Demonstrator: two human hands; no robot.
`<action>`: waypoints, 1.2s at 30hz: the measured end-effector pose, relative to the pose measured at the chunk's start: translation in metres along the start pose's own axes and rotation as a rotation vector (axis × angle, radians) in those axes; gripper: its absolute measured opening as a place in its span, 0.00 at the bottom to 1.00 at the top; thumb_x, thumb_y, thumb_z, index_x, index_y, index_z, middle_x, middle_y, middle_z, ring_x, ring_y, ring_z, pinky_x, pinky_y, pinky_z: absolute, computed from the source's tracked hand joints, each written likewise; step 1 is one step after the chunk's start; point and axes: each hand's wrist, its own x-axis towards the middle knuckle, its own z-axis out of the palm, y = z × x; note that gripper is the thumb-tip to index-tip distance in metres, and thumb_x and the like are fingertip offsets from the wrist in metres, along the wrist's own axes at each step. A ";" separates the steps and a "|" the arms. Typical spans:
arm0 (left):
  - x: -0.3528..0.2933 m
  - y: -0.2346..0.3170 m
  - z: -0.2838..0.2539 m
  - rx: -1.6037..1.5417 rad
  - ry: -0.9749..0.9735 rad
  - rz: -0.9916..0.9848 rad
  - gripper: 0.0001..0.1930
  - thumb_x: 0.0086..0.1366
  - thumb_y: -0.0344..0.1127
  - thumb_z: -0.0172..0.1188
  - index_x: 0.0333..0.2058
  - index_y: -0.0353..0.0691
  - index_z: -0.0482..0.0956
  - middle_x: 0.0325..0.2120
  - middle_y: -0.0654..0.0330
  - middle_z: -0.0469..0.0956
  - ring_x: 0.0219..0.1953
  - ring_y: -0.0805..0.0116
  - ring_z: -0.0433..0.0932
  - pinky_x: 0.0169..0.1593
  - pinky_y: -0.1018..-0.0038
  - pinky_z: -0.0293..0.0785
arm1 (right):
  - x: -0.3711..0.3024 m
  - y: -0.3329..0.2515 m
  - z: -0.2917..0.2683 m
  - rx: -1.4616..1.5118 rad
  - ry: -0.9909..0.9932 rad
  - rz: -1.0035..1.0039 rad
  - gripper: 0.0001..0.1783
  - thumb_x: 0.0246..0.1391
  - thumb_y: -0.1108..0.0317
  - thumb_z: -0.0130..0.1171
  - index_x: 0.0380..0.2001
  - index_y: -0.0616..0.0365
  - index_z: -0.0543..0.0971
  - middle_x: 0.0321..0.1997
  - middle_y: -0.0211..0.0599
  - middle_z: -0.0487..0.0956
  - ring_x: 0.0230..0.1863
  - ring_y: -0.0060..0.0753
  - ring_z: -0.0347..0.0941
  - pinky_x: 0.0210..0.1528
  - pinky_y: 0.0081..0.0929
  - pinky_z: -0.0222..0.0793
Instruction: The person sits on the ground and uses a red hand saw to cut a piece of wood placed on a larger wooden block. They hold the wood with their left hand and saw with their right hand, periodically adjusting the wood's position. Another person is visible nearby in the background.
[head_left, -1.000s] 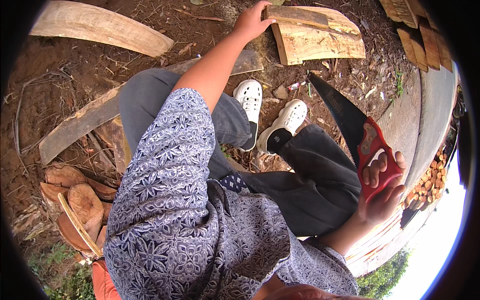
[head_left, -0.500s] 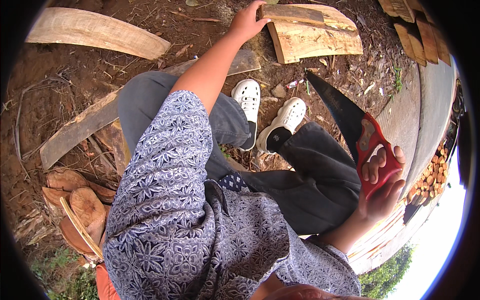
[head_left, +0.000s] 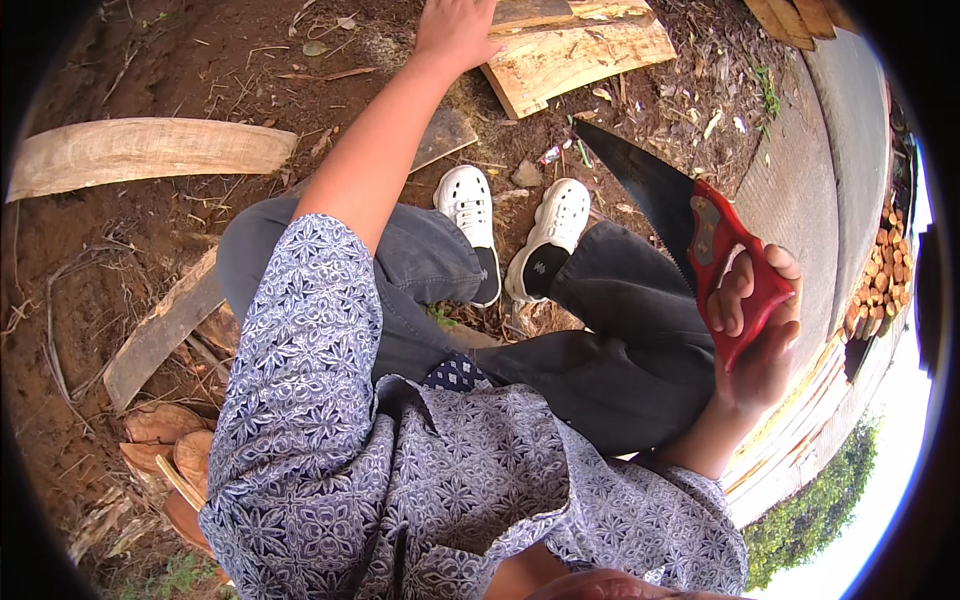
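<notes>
One saw (head_left: pixel 655 195) is slanting toward the upper left at the right side, the right hand (head_left: pixel 766 358) holding its red handle (head_left: pixel 768 294) in a closed grip. The left hand (head_left: pixel 453 35) is reaching forward just beside a pale wooden slab (head_left: pixel 590 65); the view's upper edge is cutting it off, so I cannot tell that grip's state.

- The soil (head_left: pixel 200 85) is brightly lit by diffuse daylight, with only soft shadows cast.
- The sky (head_left: pixel 905 432) at lower right is overexposed to white and fringed with blue.
- Straight edges are bent near the black-masked rim.
- The patterned shirt (head_left: pixel 300 340) is rendered sharply.
</notes>
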 end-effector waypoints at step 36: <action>-0.068 -0.039 0.011 0.192 -0.581 -0.049 0.32 0.55 0.37 0.78 0.50 0.36 0.66 0.53 0.42 0.77 0.55 0.42 0.79 0.56 0.53 0.78 | -0.031 0.001 -0.019 0.039 0.141 -0.218 0.34 0.68 0.50 0.55 0.63 0.68 0.69 0.41 0.30 0.73 0.30 0.13 0.64 0.35 0.15 0.63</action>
